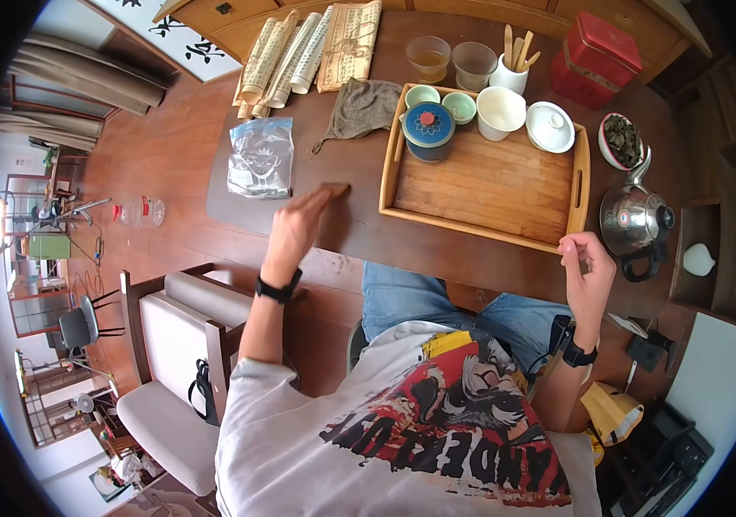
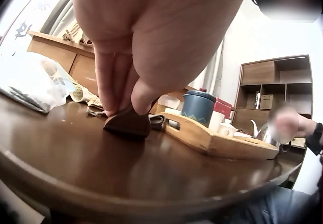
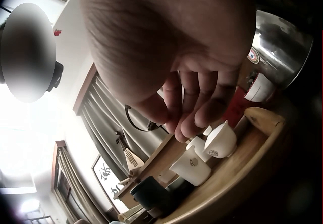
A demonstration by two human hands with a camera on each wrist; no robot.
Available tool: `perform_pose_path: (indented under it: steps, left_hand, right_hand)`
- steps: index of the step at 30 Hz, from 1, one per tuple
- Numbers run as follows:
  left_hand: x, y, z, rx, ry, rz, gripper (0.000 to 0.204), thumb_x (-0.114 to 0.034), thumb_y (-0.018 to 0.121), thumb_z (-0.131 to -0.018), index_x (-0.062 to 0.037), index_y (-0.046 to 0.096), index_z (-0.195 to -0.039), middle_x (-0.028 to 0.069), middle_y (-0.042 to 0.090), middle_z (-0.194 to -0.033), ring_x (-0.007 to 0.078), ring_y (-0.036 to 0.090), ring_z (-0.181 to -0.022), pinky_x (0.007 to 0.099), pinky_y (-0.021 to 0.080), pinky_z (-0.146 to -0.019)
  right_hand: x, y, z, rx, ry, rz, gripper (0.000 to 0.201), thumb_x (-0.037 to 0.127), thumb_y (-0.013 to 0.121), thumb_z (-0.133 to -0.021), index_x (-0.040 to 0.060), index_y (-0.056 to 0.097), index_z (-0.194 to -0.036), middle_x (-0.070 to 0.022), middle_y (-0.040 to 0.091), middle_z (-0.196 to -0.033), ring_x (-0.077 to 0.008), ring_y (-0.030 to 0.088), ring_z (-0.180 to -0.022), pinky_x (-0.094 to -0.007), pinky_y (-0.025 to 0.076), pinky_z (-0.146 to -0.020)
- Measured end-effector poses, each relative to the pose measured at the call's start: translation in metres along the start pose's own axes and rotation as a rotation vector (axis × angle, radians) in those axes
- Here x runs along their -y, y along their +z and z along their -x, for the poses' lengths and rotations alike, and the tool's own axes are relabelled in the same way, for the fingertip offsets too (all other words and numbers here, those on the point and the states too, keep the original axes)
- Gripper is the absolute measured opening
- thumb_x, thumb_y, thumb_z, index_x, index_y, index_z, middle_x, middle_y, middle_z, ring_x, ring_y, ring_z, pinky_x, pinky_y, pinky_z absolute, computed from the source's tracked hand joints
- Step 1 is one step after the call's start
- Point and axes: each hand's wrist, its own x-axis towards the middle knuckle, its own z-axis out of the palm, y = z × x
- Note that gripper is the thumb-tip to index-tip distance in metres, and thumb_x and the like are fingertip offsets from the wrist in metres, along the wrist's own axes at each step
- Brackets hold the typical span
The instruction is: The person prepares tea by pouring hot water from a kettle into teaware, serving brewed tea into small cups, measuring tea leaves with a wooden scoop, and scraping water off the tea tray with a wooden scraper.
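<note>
My left hand [image 1: 293, 228] is low over the table, left of the tray, its fingertips and thumb pinching a small brown wooden tea scoop [image 2: 128, 123] with a curved edge. The scoop is close over the tabletop, its upper part hidden by the fingers. Loosely curled and holding nothing, my right hand [image 1: 589, 274] hangs by the front right corner of the wooden tray [image 1: 480, 226]. On that tray stand a blue lidded jar [image 1: 428, 138], two green cups [image 1: 459, 108], a white pitcher [image 1: 501, 114] and a white lidded gaiwan [image 1: 550, 127].
A zip bag [image 1: 261, 159] lies left of my left hand, a grey cloth [image 1: 359, 110] beyond it. Behind the tray are glass bowls [image 1: 428, 59], a tool holder [image 1: 508, 77] and a red tin [image 1: 596, 60]. A steel kettle [image 1: 631, 220] and a bowl of leaves [image 1: 620, 142] stand right.
</note>
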Motion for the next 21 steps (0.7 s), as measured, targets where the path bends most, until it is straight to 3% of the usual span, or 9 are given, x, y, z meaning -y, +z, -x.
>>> perform_pose_path:
  steps: [4,8,11,19,21]
  left_hand:
    - [-0.034,-0.007,0.051,-0.045,-0.016,-0.016,0.031,0.011,0.068,-0.095,0.0011,0.079,-0.122,0.0176,0.079,-0.125,0.0390,0.077,-0.115,0.0435,0.065,-0.093]
    - [-0.042,-0.010,0.058,-0.031,-0.022,-0.009,0.032,0.011,0.069,-0.092,0.0014,0.077,-0.121,0.0192,0.078,-0.125,0.0397,0.076,-0.116,0.0453,0.064,-0.095]
    - [-0.044,-0.019,0.022,0.012,-0.035,0.074,0.031,0.009,0.068,-0.093,0.0011,0.077,-0.121,0.0184,0.078,-0.123,0.0409,0.075,-0.112,0.0463,0.063,-0.092]
    - [-0.025,0.033,-0.101,-0.084,0.203,0.012,0.023,0.001,0.070,-0.097,0.0006,0.078,-0.118,0.0194,0.079,-0.121,0.0405,0.076,-0.108,0.0453,0.063,-0.092]
    - [-0.022,0.042,-0.113,0.004,0.196,-0.001,0.031,0.004,0.064,-0.091,0.0008,0.076,-0.119,0.0174,0.078,-0.124,0.0407,0.074,-0.110,0.0480,0.062,-0.093]
  right_hand:
    - [-0.001,0.010,-0.007,0.016,0.019,-0.043,0.012,0.010,0.073,-0.106,-0.0017,0.073,-0.102,-0.0076,0.076,-0.087,-0.0137,0.069,-0.078,-0.0287,0.054,-0.074]
    - [0.003,0.018,-0.009,0.049,-0.010,-0.054,0.012,0.009,0.073,-0.105,-0.0023,0.073,-0.101,-0.0080,0.076,-0.087,-0.0141,0.068,-0.077,-0.0289,0.054,-0.074]
    - [0.008,0.019,-0.011,0.050,-0.040,-0.047,0.012,0.009,0.074,-0.105,-0.0026,0.073,-0.101,-0.0083,0.076,-0.087,-0.0145,0.068,-0.076,-0.0290,0.054,-0.073]
    - [0.018,0.004,-0.001,0.014,-0.046,0.013,0.009,0.007,0.074,-0.104,-0.0019,0.073,-0.102,-0.0086,0.075,-0.087,-0.0144,0.068,-0.077,-0.0290,0.054,-0.073]
    - [0.017,-0.001,0.004,-0.003,-0.018,0.011,0.009,0.007,0.073,-0.104,-0.0016,0.073,-0.102,-0.0080,0.075,-0.087,-0.0143,0.068,-0.077,-0.0289,0.054,-0.073]
